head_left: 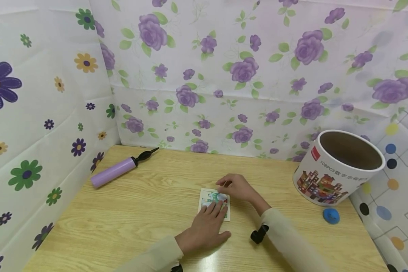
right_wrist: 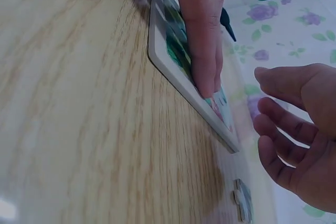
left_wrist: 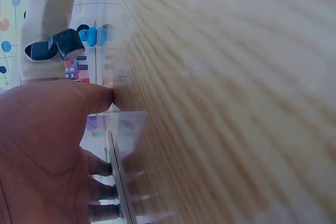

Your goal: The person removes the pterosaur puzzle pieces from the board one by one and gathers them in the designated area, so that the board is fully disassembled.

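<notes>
A small flat picture puzzle (head_left: 204, 196) with a pale frame lies on the table, its picture partly covered by my left hand (head_left: 206, 228). The fingers of that hand stretch straight across the puzzle and rest on it, thumb spread out to the side over the table. In the left wrist view the fingertips meet the board's thin edge (left_wrist: 118, 177). Just beyond the puzzle's right side hovers my right hand (head_left: 238, 187), fingers loosely bent, nothing in them. Near it, the right wrist view shows a small knobbed jigsaw piece (right_wrist: 243, 201) on the table, hidden in the head view.
A lilac hand pump (head_left: 113, 173) with a black nozzle lies at the table's back left. At the right stands a large white printed tub (head_left: 326, 173), with a small blue object (head_left: 331, 215) in front of it. Flowered cloth (head_left: 197, 75) hangs behind the table.
</notes>
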Available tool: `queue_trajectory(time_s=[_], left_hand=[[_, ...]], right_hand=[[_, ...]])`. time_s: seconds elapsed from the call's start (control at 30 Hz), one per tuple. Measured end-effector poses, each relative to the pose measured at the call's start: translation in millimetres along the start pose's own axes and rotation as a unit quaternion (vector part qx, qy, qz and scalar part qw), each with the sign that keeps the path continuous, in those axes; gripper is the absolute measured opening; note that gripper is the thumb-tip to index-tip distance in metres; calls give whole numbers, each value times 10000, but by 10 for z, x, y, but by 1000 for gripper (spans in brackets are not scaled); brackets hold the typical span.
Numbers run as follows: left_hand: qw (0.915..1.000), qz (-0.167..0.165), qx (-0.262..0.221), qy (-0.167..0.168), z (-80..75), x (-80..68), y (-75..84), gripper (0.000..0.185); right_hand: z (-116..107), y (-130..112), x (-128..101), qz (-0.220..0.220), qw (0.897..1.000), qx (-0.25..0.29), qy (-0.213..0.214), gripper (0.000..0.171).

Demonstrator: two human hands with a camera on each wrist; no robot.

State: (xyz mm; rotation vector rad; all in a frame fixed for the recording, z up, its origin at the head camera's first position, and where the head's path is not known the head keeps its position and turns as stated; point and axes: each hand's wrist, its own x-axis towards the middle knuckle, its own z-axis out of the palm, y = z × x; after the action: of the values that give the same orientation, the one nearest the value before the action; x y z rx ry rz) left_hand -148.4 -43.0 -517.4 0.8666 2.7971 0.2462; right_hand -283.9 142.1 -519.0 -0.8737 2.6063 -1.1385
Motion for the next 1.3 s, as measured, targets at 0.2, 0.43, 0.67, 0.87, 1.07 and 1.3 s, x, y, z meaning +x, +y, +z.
queue_trajectory(time_s=[0.2, 0.43, 0.67, 0.87, 1.07, 1.3], left_hand=[[9999, 73, -73, -10, 28, 8, -18, 81], [9999, 88, 50, 25, 37, -4, -25, 80], [9999, 69, 102, -41, 46, 0, -34, 82], [9999, 80, 41, -79, 52, 11, -46, 82], [9999, 44, 97, -96, 34, -2, -33, 82], [9998, 16, 136, -117, 27, 3, -32, 82]], right_hand=[[82, 13, 106, -304, 9992, -135, -237, 25], [158, 49, 195, -648, 9962, -323, -483, 17], [208, 44, 247, -798, 9934, -438, -692, 13], [228, 27, 262, -720, 9928, -602, -744, 10], [238, 30, 267, -749, 9925, -593, -757, 11], [259, 31, 279, -585, 9939, -594, -723, 6]])
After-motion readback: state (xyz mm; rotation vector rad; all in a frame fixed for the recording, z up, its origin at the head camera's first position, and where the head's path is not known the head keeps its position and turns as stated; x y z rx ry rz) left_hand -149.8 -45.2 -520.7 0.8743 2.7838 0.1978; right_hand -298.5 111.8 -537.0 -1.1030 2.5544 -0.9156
